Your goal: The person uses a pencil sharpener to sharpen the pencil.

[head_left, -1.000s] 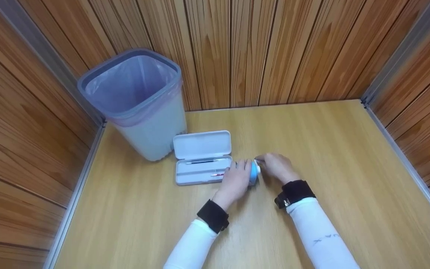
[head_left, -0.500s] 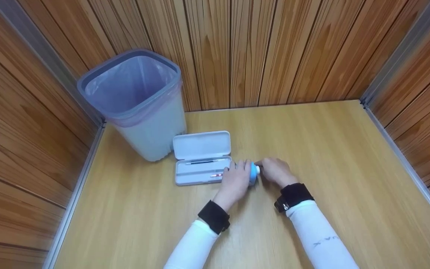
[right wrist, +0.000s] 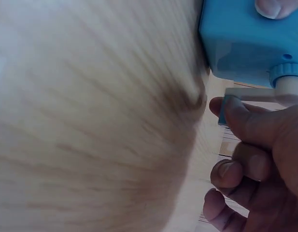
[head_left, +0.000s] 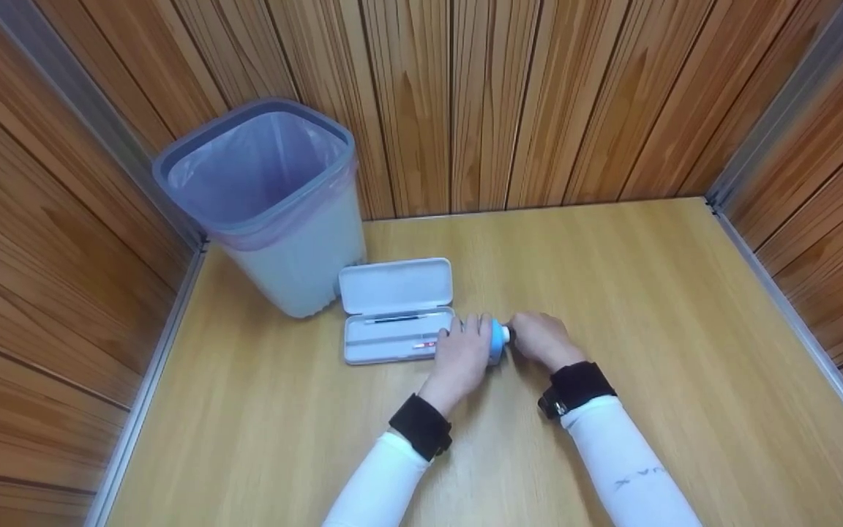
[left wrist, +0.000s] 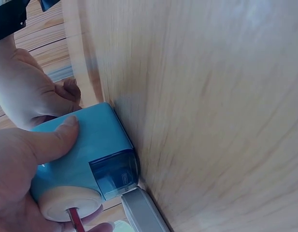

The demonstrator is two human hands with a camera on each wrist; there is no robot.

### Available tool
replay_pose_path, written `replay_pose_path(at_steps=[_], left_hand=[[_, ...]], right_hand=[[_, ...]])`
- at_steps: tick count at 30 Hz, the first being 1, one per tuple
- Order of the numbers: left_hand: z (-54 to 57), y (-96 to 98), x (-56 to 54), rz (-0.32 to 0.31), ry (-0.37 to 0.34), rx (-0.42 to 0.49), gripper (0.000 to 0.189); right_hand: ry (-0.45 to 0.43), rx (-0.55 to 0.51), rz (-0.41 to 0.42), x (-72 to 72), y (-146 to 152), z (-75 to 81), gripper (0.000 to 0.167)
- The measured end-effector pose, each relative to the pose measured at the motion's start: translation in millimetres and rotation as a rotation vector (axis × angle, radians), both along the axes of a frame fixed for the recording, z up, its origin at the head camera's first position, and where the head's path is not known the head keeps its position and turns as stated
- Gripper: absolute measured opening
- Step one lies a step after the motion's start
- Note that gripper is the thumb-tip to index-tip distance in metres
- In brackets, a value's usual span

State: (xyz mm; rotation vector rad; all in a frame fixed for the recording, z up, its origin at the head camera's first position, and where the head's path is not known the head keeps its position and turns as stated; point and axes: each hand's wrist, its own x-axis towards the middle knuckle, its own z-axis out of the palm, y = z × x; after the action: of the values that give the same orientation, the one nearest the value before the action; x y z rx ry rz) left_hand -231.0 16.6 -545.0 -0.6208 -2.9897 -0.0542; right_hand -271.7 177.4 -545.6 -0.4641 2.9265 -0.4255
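Note:
My left hand (head_left: 460, 356) grips a blue crank pencil sharpener (left wrist: 98, 133) lying on its side on the table, thumb pressed along its body. A red pencil (left wrist: 75, 218) sticks out of the sharpener's round cream-coloured front; its far end (head_left: 424, 344) overlaps the pencil case in the head view. On the opposite side, my right hand (head_left: 543, 340) pinches the blue knob (right wrist: 222, 115) of the white crank arm (right wrist: 252, 94) between thumb and forefinger. Its other fingers are curled below. A dark clear shavings drawer (left wrist: 116, 173) shows on the sharpener's body.
A pale pencil case (head_left: 396, 287) lies open left of the sharpener, with a dark slim pencil (head_left: 396, 318) in its upper section. Behind it on the left stands a lined waste bin (head_left: 293, 271). Wood-panelled walls (head_left: 421, 102) border the table.
My right hand has moved slightly down and towards me at the crank, and the white arm seen above the sharpener's end is hidden now. My left hand keeps its place on the sharpener.

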Motion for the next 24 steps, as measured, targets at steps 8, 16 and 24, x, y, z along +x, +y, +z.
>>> replay_pose_path(at_steps=[8,16,24], left_hand=[[0.3,0.4,0.6,0.013,-0.016,-0.011,0.049],[2.7,0.4,0.1,0.016,-0.055,-0.007,0.051],[4.0,1.1,1.3,0.018,-0.086,-0.006,0.05]], right_hand=[[0.014,-0.034,0.02,6.1,2.8,-2.7,0.015],[0.066,-0.037,0.069,14.5,2.8,-0.9,0.012],[0.02,-0.061,0.042,20.9,4.0,-2.3,0.015]])
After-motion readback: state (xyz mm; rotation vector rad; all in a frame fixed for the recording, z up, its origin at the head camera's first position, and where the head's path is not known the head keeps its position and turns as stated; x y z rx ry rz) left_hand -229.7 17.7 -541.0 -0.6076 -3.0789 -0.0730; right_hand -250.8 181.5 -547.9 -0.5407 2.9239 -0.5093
